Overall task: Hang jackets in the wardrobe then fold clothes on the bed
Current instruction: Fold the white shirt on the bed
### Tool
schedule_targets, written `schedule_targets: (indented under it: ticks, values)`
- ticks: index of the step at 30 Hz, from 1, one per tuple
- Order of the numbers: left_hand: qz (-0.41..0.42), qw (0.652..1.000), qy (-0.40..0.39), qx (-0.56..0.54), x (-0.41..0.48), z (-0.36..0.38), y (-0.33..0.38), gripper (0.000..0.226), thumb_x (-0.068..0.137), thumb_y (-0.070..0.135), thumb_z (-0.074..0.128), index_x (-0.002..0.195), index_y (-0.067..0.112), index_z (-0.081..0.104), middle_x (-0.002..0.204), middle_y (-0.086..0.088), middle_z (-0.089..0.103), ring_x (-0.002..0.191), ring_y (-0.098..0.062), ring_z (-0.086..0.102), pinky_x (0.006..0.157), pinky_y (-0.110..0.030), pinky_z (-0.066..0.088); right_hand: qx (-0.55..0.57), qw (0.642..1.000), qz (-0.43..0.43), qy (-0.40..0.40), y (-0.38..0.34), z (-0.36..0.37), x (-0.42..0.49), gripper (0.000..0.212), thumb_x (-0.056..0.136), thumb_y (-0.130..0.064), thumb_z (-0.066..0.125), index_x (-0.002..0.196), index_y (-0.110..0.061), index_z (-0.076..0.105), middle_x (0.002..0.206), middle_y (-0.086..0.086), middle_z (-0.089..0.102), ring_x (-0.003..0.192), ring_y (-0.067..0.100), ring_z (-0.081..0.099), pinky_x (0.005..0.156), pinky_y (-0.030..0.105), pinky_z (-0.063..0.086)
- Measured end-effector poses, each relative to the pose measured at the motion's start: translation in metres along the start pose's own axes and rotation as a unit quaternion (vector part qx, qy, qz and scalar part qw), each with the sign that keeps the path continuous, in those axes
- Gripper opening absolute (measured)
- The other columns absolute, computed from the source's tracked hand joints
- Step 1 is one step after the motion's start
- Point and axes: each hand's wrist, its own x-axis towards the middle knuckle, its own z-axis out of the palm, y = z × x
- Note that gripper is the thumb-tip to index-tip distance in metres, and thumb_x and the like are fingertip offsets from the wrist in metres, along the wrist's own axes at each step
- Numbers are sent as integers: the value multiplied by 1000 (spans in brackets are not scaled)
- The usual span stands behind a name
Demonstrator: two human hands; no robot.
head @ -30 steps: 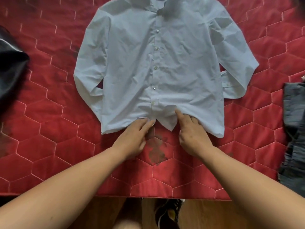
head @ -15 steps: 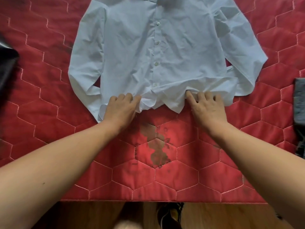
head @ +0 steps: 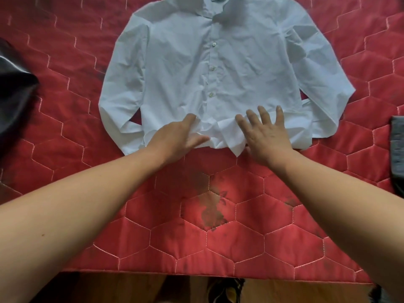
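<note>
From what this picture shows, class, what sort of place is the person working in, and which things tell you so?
Most likely a bedroom: a red quilted bedcover with its edge above a wooden floor, a white shirt spread on it, and other dark garments at the sides.

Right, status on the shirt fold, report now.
Left hand and right hand open, pressing flat on the turned-up hem. White shirt face up on red quilt, sleeves tucked in. Black garment and grey garment at edges, clear.

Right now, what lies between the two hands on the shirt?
In the head view, only the shirt's crumpled, folded-up hem lies between the left hand and right hand, with its buttoned front just above.
</note>
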Motion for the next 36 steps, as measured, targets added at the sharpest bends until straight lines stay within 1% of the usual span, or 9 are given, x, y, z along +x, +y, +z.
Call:
schedule_targets:
  ticks: [4, 8, 12, 20, 22, 25, 28, 31, 36]
  values:
    - [41, 994, -79, 66, -4, 9, -3, 51, 89, 50, 68, 123, 19, 44, 116, -7, 65, 106, -35, 61, 73, -39, 43, 4, 999, -27, 17, 0, 5, 0, 49, 91, -18, 54, 138, -18, 43, 139, 12, 50, 143, 38, 35, 116, 73, 6]
    - [33, 999, 3, 34, -8, 12, -6, 27, 101, 42, 52, 98, 15, 53, 89, -12, 66, 87, -40, 59, 64, -38, 32, 96, 988, -45, 113, -8, 3, -6, 7, 90, -8, 57, 95, -7, 62, 89, 14, 64, 100, 38, 62, 112, 61, 33]
    - [12, 998, 1, -55, -14, -1, 4, 53, 105, 51, 35, 64, 18, 36, 58, 2, 46, 64, -25, 50, 61, -40, 32, 266, 958, 12, 104, -12, -27, -28, 29, 105, -35, 39, 109, -10, 52, 81, 16, 67, 77, 43, 62, 63, 40, 35]
    - [142, 918, -307, 207, -73, 47, 10, 29, 103, 50, 41, 124, 33, 51, 121, 3, 58, 110, -27, 62, 78, -37, 48, 184, 952, -134, -205, -29, -2, -112, 79, 81, -86, 18, 120, -29, 56, 111, 0, 65, 109, 27, 63, 85, 42, 51]
    - [130, 934, -307, 132, -82, 58, 7, 33, 102, 42, 48, 134, 37, 51, 124, 4, 59, 110, -24, 61, 79, -36, 48, 230, 962, -53, -135, -29, 15, -119, 63, 89, -74, 30, 108, -25, 65, 104, 3, 65, 103, 30, 63, 81, 44, 52]
    - [121, 990, -48, 60, -92, 67, -10, 34, 93, 23, 53, 125, 25, 65, 117, -6, 63, 103, -35, 63, 79, -45, 52, 216, 962, 122, 115, -9, 45, -120, 29, 91, -38, 56, 106, -16, 68, 103, 12, 63, 96, 40, 60, 78, 51, 51]
    - [-157, 978, 127, 62, -104, 62, -26, 48, 89, 24, 65, 136, 26, 55, 137, -11, 46, 127, -35, 46, 101, -56, 41, 262, 896, 351, 72, 18, 51, -126, 57, 83, -31, 67, 136, -19, 51, 138, 18, 47, 126, 42, 45, 98, 57, 41]
    - [-398, 884, 157, -188, -112, 59, -30, 71, 86, 26, 75, 146, 21, 38, 142, -13, 38, 126, -31, 46, 106, -40, 39, 401, 779, 483, -5, 36, 54, -129, 82, 81, -33, 71, 150, -14, 31, 143, 25, 41, 131, 45, 42, 107, 52, 40]
    - [-426, 768, 152, -454, -118, 66, -32, 35, 85, 5, 73, 119, 10, 66, 117, -14, 72, 90, -22, 69, 78, -32, 55, 630, 566, 531, 29, 50, 52, -132, 38, 66, -11, 71, 104, -7, 71, 86, 5, 67, 72, 24, 64, 60, 28, 49]
